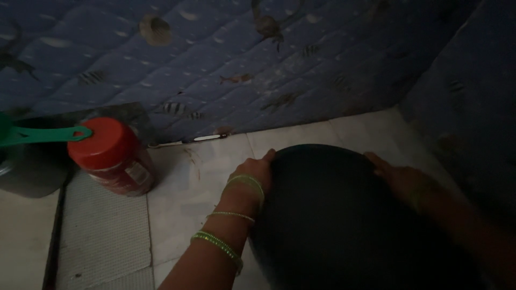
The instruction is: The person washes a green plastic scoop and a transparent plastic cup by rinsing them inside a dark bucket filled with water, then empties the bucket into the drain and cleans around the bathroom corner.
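A blue quilted mattress [226, 59] fills the upper frame. Lower centre, a large dark round vessel [328, 215] sits on pale floor tiles [183, 204]. The left hand [252, 174] and right hand [400, 180] press flat against its rim. A red-lidded jar [113, 156] stands left.

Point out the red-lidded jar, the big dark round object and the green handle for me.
red-lidded jar [110, 156]: head view, on its red lid.
dark round object [328, 215]: head view, on its dark middle, between both hands.
green handle [43, 134]: head view, mid-length along the green strip.
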